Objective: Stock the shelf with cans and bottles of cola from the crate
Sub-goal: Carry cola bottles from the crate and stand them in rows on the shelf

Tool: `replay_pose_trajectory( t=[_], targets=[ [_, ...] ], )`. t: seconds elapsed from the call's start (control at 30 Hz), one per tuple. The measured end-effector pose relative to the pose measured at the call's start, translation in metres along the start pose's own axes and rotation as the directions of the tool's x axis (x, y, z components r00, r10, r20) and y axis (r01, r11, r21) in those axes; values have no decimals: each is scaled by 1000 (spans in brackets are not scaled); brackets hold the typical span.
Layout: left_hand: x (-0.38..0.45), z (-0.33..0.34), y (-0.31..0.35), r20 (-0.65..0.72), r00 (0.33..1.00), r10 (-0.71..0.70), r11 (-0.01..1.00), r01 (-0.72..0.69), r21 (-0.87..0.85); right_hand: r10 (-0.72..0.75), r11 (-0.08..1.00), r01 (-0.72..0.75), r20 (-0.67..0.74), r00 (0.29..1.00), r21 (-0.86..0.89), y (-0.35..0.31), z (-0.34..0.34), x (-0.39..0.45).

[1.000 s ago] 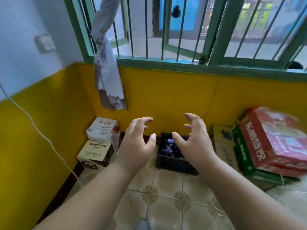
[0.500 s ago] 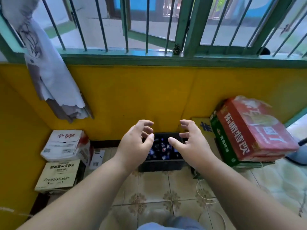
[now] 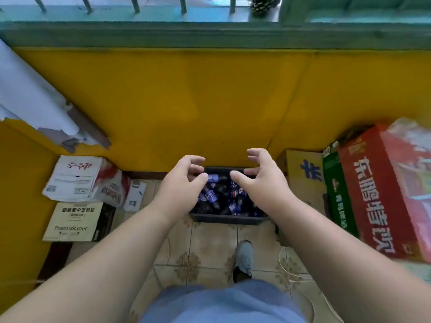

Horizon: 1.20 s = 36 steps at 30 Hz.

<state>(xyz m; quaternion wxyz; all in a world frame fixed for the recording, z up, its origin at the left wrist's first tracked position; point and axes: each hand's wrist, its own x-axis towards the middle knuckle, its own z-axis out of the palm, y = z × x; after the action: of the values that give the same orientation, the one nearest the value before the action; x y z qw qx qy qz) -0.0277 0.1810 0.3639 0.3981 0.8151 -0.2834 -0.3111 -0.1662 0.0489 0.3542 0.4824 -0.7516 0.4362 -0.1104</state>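
Head view shows your left hand [image 3: 180, 183] and right hand [image 3: 261, 180] hovering half-curled, holding nothing, over the dark plastic crate [image 3: 227, 219] of blue-labelled cola bottles [image 3: 211, 195] on the tiled floor [image 3: 210, 238]. Bottles lie jumbled; grabbing 2 together risks a slip.

Crate [image 3: 227, 220] at 12 o'clock from my shoe: dark grey-black; cola bottles [image 3: 218, 197] inside carry blue-purple labels, one with a red, white and blue roundel. Wall [image 3: 186, 101] beyond it: mustard yellow under a green window sill [image 3: 210, 34]. Floor tiles [image 3: 210, 243]: beige with brown floral motifs at the corners. At 3 o'clock, red carton [image 3: 382, 194] with white characters beside a green carton [image 3: 335, 194]. At 9 o'clock, cream Franziskaner box [image 3: 74, 221], black print. My shoe [image 3: 243, 259]: grey. My shorts [image 3: 221, 304]: blue.
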Motion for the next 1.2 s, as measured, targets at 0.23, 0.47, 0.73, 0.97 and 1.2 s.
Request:
replay_pose_trajectory(
  t=[0.23, 0.47, 0.73, 0.97, 1.2],
  targets=[
    [89, 62, -52, 9, 936, -352, 884, 336, -324, 172, 983, -177, 90, 981, 46, 66, 56, 91],
    [177, 120, -170, 232, 727, -647, 423, 595, -684, 290, 951, -302, 144, 946, 72, 175, 154, 159],
    [256, 190, -331, 313, 593, -742, 212, 651, -729, 393, 917, -398, 143, 908, 11, 326, 282, 236],
    [283, 234, -410, 378, 557, -739, 165, 695, -700, 463, 875, -393, 251, 850, -282, 427, 360, 295],
    [279, 244, -441, 379, 506, -775, 158, 735, -660, 449, 802, -247, 278, 849, -544, 459, 395, 321]
  ],
)
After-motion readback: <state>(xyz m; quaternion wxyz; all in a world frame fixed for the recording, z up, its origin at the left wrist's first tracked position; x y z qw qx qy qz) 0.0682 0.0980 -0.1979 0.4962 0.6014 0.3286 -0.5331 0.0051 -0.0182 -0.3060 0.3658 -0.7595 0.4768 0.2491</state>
